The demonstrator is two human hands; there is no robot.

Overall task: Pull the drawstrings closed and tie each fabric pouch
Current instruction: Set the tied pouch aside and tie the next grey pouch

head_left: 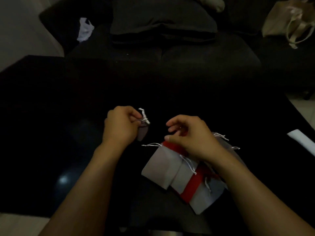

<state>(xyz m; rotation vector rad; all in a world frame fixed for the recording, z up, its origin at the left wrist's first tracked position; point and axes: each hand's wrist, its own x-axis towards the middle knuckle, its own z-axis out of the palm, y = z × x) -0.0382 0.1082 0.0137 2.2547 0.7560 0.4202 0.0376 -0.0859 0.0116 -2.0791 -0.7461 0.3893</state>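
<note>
Dim scene, black desk (51,116). Left hand (120,126) raised above desk, grip clamped on small grey pouch (142,132), neck cinched, white drawstring (144,116) bunched at top. Right hand (190,133) just beside, fingers loosely curled, holding nothing, hovering over pile of flat grey pouches (162,169) and red pouches (190,186) on desk, loose strings trailing. Dark sofa (162,48) behind; beige tote bag (288,21) far right.
</note>
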